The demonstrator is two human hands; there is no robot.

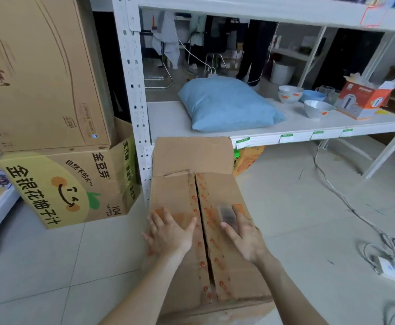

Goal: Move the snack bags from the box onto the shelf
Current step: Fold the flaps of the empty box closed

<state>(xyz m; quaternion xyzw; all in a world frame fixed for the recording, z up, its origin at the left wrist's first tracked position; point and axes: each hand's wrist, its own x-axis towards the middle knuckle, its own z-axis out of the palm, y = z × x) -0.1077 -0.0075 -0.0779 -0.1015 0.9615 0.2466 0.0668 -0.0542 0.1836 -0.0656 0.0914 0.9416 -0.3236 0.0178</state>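
Observation:
A brown cardboard box [198, 275] stands on the floor in front of me. Its two top flaps lie flat and meet along a narrow dark seam; the far flap stands up against the shelf edge. My left hand [169, 232] lies flat, fingers spread, on the left flap. My right hand [244, 235] lies flat on the right flap. No snack bags show; the box's inside is hidden. The white metal shelf [304, 127] runs across just behind the box.
On the shelf lie a blue pillow [227, 105], white bowls [317, 109] and an orange carton [363, 99]. Stacked cardboard boxes [74, 184] stand at the left by the shelf post [134, 90]. Cables and a power strip [393, 269] lie on the floor at right.

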